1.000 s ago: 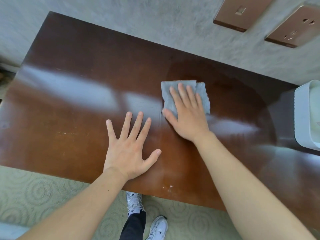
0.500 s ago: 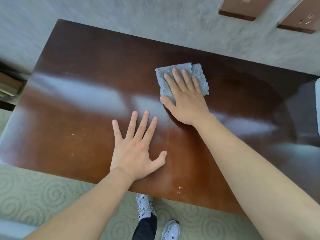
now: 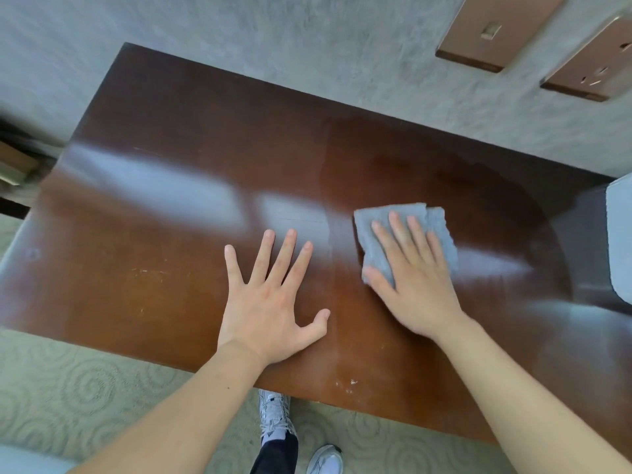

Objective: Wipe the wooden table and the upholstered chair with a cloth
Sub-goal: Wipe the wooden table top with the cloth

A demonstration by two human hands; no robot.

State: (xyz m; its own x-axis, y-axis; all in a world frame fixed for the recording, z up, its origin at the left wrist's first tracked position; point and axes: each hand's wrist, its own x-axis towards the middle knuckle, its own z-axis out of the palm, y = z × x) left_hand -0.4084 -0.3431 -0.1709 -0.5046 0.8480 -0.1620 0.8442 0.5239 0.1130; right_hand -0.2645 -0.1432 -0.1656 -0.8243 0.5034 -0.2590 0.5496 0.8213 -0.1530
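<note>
A glossy dark wooden table (image 3: 164, 206) fills most of the view and stands against a grey wall. A folded grey cloth (image 3: 372, 230) lies flat on it, right of the middle. My right hand (image 3: 413, 278) presses on the cloth with straight fingers and covers its near part. My left hand (image 3: 270, 299) rests flat on the bare wood just left of the cloth, fingers spread. The upholstered chair is not in view.
A white object (image 3: 619, 234) sits at the table's right edge. Two copper-coloured wall plates (image 3: 492, 32) are on the wall behind. Patterned carpet (image 3: 68, 388) lies below the table's near edge, where my shoes (image 3: 273, 415) show. Small white specks (image 3: 349, 384) mark the near edge.
My right hand has slid the cloth back toward me, away from the wall. My left hand has stayed flat in place.
</note>
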